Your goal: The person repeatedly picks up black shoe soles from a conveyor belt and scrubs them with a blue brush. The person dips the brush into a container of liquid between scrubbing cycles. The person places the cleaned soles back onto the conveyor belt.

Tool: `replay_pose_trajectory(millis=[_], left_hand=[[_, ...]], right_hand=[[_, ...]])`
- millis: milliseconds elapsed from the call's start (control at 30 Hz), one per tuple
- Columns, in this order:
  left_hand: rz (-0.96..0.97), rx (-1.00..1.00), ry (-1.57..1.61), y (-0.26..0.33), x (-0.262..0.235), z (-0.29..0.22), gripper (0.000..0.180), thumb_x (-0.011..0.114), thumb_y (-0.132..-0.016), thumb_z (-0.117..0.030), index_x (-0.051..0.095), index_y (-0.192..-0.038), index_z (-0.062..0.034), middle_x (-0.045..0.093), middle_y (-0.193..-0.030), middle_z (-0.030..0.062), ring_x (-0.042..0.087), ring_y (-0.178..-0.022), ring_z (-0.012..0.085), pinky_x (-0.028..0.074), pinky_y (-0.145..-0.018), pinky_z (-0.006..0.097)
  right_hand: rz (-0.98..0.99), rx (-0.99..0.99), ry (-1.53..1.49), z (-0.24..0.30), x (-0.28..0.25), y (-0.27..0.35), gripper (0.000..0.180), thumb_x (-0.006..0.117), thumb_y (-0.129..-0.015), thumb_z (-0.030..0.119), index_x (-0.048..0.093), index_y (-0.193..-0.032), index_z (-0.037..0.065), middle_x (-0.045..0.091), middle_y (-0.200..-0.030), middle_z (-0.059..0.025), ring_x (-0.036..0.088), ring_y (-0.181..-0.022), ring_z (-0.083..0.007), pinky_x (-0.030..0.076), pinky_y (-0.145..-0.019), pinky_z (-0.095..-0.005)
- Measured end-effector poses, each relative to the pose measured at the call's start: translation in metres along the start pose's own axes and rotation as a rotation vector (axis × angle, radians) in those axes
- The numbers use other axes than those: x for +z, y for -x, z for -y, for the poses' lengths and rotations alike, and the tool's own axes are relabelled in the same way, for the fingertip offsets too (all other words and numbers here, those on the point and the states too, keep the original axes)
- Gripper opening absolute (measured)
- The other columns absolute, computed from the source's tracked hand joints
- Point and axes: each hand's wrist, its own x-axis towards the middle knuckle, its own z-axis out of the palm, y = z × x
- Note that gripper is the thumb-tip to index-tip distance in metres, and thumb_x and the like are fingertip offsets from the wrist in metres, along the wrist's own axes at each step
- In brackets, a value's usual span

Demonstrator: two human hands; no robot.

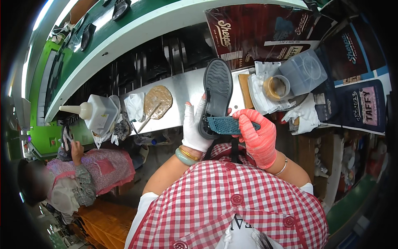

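Note:
A black shoe [219, 81] is held sole up, its grooved toe end pointing away from me over the metal bench. My left hand [195, 126], in a white glove with bare fingertips, grips its left side and heel end. In a red glove, my right hand [258, 139] is closed round the handle of a flat teal brush [224, 125]. The brush head lies across the sole near the heel and covers part of it. What the fingers under the shoe do is hidden.
On the metal bench [178, 89] are a white squeeze bottle [97, 114], a brown round pad [158, 101] with a stick, and white cloths [134, 107]. At right stand a cup [276, 87] and a clear plastic container [304, 72]. Another person [89, 174] works at left. Beyond runs a green conveyor [97, 25].

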Motion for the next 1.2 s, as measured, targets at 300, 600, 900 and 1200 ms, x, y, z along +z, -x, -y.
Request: replay_pose_trajectory(millis=[300,600,900,1200], left_hand=[[0.098,-0.199,0.064,0.005,-0.005,-0.007,0.076,0.028,-0.090,-0.065,0.029,-0.143,-0.0105,0.040,-0.140,0.0129,0.039,-0.128,0.0310,0.029,-0.106,0.049],[0.007,-0.401,-0.085,0.009,-0.011,-0.011,0.086,0.021,-0.088,-0.070,0.027,-0.142,-0.0033,0.039,-0.139,0.0179,0.041,-0.127,0.0290,0.032,-0.107,0.041],[0.050,-0.592,-0.198,0.006,-0.011,-0.023,0.084,0.020,-0.088,-0.069,0.031,-0.140,-0.0040,0.047,-0.132,0.0165,0.052,-0.117,0.0252,0.040,-0.102,0.037],[0.212,-0.738,-0.376,-0.001,-0.037,-0.034,0.067,0.028,-0.092,-0.062,0.048,-0.121,-0.0042,0.061,-0.105,0.0161,0.064,-0.089,0.0237,0.057,-0.069,0.035]], right_hand=[[0.211,-0.051,0.152,0.003,-0.014,-0.002,0.016,0.057,-0.089,0.009,0.063,-0.099,-0.003,0.065,-0.086,-0.0081,0.060,-0.068,-0.0088,0.052,-0.061,-0.0222],[0.415,0.183,0.197,0.026,-0.015,-0.020,0.025,0.053,-0.092,0.023,0.062,-0.102,0.002,0.064,-0.091,-0.0063,0.060,-0.063,-0.0088,0.049,-0.056,-0.0221],[0.561,0.340,0.295,0.039,0.001,-0.042,0.024,0.053,-0.091,0.024,0.063,-0.096,0.002,0.061,-0.080,-0.0035,0.054,-0.051,-0.0057,0.041,-0.047,-0.0184],[0.690,0.319,0.389,0.040,0.020,-0.053,0.027,0.059,-0.087,0.025,0.064,-0.099,0.002,0.063,-0.079,-0.0051,0.053,-0.052,-0.0085,0.045,-0.053,-0.0223]])
